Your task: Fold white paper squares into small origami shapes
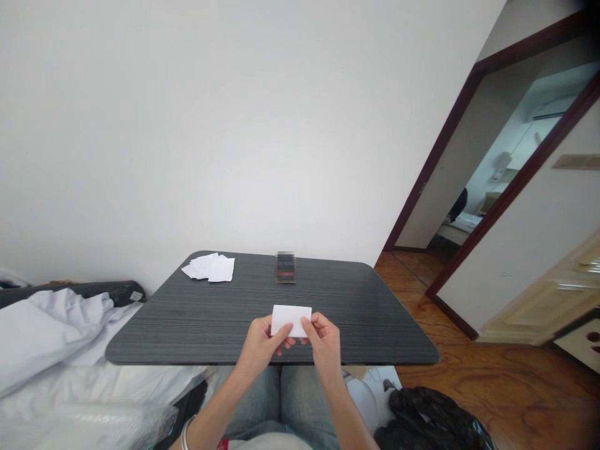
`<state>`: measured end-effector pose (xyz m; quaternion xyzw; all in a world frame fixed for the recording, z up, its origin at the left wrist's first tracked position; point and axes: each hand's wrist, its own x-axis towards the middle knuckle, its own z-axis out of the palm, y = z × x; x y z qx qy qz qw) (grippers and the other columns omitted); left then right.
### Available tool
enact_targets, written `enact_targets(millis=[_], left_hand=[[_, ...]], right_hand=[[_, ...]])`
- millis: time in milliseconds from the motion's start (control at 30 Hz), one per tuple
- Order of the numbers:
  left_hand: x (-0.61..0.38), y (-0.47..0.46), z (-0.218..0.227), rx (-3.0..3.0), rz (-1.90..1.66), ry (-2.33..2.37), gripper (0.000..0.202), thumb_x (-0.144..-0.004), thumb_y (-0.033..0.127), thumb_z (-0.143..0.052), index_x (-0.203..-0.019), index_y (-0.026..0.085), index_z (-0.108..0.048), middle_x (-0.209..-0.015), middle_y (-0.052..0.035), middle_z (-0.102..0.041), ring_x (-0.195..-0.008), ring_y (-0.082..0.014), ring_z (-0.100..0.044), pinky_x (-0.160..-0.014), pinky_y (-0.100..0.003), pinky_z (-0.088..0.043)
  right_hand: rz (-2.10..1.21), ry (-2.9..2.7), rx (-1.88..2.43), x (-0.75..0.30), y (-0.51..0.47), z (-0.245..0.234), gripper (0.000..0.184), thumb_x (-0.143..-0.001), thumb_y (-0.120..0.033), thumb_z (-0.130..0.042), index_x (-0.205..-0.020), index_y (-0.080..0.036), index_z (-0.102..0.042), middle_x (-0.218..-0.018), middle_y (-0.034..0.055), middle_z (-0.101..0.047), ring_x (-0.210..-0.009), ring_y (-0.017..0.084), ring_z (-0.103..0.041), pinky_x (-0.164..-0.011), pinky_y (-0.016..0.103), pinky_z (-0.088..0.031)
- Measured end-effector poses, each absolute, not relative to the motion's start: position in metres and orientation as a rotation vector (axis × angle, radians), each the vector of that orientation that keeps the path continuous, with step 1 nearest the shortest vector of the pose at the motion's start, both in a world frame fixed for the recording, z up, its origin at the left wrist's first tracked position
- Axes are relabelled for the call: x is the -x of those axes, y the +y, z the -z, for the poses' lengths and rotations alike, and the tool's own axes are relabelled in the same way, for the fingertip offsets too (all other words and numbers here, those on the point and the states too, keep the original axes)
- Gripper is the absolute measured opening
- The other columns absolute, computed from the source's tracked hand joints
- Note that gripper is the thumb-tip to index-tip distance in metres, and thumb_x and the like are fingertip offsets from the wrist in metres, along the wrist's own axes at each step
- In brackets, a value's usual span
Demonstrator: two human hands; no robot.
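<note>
A small white piece of paper [291,315] is held up over the front part of the dark table, its long side running left to right. My left hand [268,336] grips its lower left, the thumb lying across the front face. At the lower right, my right hand [323,334] pinches it in the same way, thumb in front and fingers behind. Whether the paper is folded or a single sheet, I cannot tell. At the table's back left lies a loose pile of white papers [209,267], overlapping one another.
A dark rectangular object [285,267], partly pixelated, stands at the back middle of the table [187,331]. White cloth [42,331] and plastic wrapping lie to the left. A black plastic bag [431,419] is on the floor at right, below a doorway [450,156].
</note>
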<state>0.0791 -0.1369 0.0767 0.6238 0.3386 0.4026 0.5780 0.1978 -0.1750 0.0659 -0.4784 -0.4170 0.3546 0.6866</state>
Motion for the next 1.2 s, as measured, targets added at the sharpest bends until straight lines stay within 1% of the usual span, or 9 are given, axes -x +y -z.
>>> enact_targets(millis=[300,433,767,967,1100,1200], left_hand=[[-0.078,-0.136,-0.076,-1.531,-1.026,0.813,0.025,-0.070,0.033,-0.055,-0.069,0.008,-0.060,-0.050,-0.0020,-0.061,-0.041,-0.0104,-0.051,-0.037,-0.018,-0.041],[-0.077,-0.134,-0.075,-1.558,-1.039,0.824,0.025,-0.071,0.032,-0.054,-0.068,0.008,-0.060,-0.050,-0.0018,-0.060,-0.042,-0.0103,-0.050,-0.035,-0.017,-0.039],[-0.074,-0.131,-0.072,-1.545,-1.035,0.853,0.026,-0.070,0.034,-0.056,-0.066,0.008,-0.060,-0.050,-0.0030,-0.062,-0.039,-0.0094,-0.049,-0.033,-0.016,-0.036],[-0.065,-0.124,-0.077,-1.482,-1.081,0.870,0.025,-0.069,0.033,-0.057,-0.063,0.009,-0.057,-0.050,-0.0034,-0.062,-0.037,-0.0077,-0.047,-0.033,-0.015,-0.035],[-0.069,-0.126,-0.075,-1.515,-1.017,0.832,0.025,-0.069,0.034,-0.057,-0.066,0.009,-0.058,-0.050,-0.0033,-0.062,-0.038,-0.0088,-0.049,-0.033,-0.016,-0.036],[-0.075,-0.129,-0.073,-1.537,-1.000,0.801,0.025,-0.069,0.034,-0.056,-0.065,0.009,-0.058,-0.049,-0.0021,-0.061,-0.039,-0.0091,-0.050,-0.033,-0.016,-0.036]], right_hand=[[-0.940,-0.972,1.072,-0.196,-0.174,-0.059,0.026,-0.067,-0.036,-0.060,-0.057,-0.013,-0.053,-0.045,-0.0025,-0.051,-0.037,0.006,-0.042,-0.037,0.017,-0.035],[-0.987,-0.995,1.079,-0.195,-0.174,-0.058,0.027,-0.068,-0.036,-0.059,-0.059,-0.012,-0.055,-0.044,-0.0027,-0.050,-0.035,0.006,-0.041,-0.035,0.017,-0.034],[-0.952,-1.009,1.150,-0.205,-0.176,-0.059,0.030,-0.067,-0.037,-0.060,-0.052,-0.013,-0.051,-0.040,-0.0032,-0.050,-0.033,0.005,-0.041,-0.034,0.016,-0.032],[-0.886,-0.917,1.091,-0.219,-0.174,-0.057,0.030,-0.070,-0.038,-0.058,-0.054,-0.014,-0.050,-0.043,-0.0037,-0.049,-0.034,0.005,-0.041,-0.033,0.015,-0.032],[-0.967,-0.958,1.057,-0.213,-0.171,-0.057,0.033,-0.072,-0.044,-0.052,-0.059,-0.014,-0.050,-0.046,-0.0022,-0.051,-0.035,0.006,-0.043,-0.033,0.016,-0.032],[-0.993,-1.066,1.065,-0.204,-0.170,-0.057,0.033,-0.072,-0.043,-0.053,-0.058,-0.014,-0.050,-0.044,-0.0032,-0.049,-0.033,0.005,-0.040,-0.033,0.016,-0.031]])
